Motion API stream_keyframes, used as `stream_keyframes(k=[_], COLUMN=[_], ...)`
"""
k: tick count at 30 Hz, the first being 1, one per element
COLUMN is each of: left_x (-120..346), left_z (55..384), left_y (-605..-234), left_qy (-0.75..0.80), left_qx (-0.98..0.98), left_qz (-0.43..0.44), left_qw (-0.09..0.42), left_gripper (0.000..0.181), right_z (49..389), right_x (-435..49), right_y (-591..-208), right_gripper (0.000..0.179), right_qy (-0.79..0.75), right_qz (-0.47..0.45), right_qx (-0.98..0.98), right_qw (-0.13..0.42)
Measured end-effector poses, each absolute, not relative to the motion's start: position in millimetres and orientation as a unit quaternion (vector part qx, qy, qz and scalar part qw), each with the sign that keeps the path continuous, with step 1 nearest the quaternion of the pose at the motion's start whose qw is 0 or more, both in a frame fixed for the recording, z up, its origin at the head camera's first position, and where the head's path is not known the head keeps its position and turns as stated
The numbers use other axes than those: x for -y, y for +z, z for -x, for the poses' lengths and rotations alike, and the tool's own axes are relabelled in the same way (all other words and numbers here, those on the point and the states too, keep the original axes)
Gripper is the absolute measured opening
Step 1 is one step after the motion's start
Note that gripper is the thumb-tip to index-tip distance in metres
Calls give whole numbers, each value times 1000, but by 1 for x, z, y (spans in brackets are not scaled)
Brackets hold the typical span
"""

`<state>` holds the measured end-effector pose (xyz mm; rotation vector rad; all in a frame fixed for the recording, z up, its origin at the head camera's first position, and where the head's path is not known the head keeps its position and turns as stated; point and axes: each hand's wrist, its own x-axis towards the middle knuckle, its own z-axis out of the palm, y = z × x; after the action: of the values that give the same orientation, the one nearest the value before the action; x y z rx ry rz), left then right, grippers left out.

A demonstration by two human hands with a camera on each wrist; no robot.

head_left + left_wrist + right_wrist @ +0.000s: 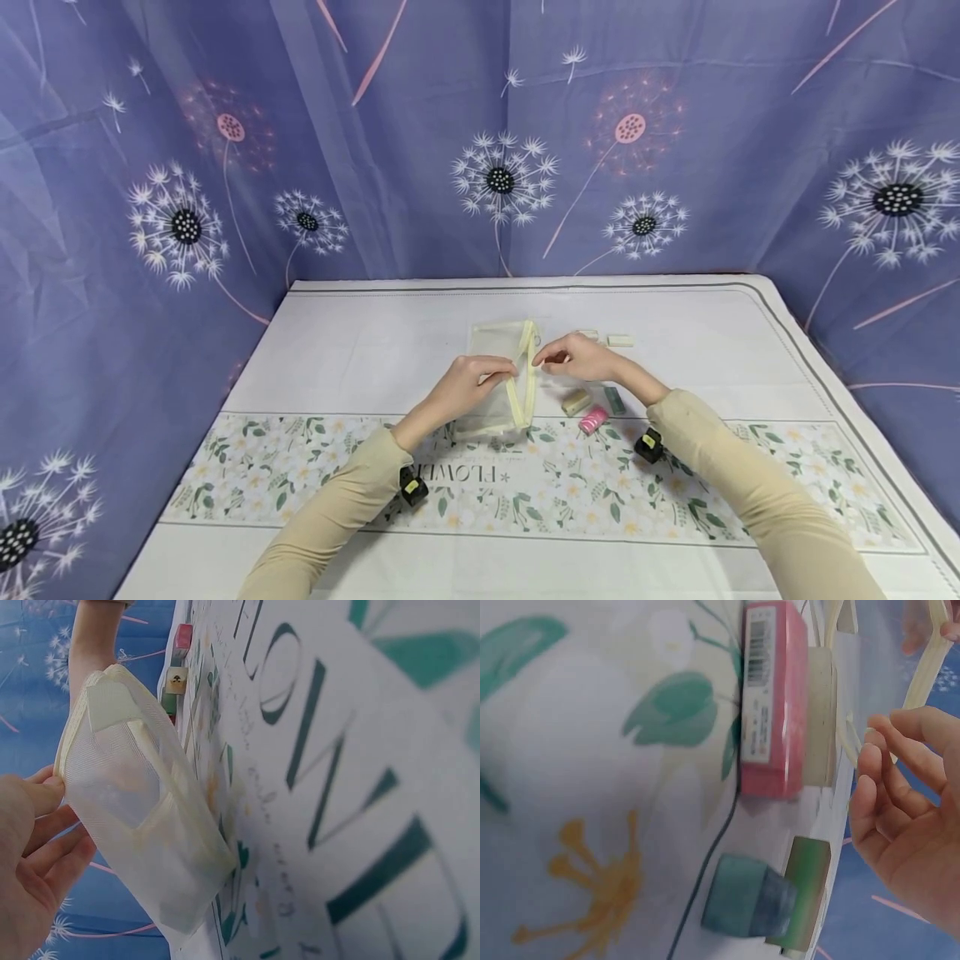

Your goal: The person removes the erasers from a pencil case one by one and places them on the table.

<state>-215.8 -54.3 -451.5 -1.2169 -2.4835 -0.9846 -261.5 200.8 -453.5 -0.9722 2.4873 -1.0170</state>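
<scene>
A translucent mesh pouch with pale yellow edging lies on the table, its mouth gaping toward the right. My left hand pinches the near lip of that mouth between thumb and fingers; the left wrist view shows this hand at the pouch's edging. At the far lip is my right hand, fingers loosely bent. No object shows in the right hand in the right wrist view; whether its fingertips touch the edging cannot be told. A pale rectangle shows at the pouch's upper part.
Right of the pouch lie a pink block with a barcode label, a beige block and a green block. Pale small blocks sit behind the right hand. A patterned curtain borders the table.
</scene>
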Motion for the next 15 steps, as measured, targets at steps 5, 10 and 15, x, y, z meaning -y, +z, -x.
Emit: stream_keyframes(k=[5,10,15], left_x=[54,54,54], left_z=[215,214,215], left_y=[-452,-452,-454], left_qy=[-336,-337,-336], left_qx=[842,842,841], left_qz=[412,410,411], left_qw=[94,94,101], left_gripper=[18,19,18], right_z=[260,260,260], right_x=[-196,-192,-190], right_y=[-454,-456,-458], right_gripper=[25,25,25], right_qy=[-347,-331,-325], right_qz=[351,360,363], right_qx=[-858,-861,-861], right_qw=[146,139,146])
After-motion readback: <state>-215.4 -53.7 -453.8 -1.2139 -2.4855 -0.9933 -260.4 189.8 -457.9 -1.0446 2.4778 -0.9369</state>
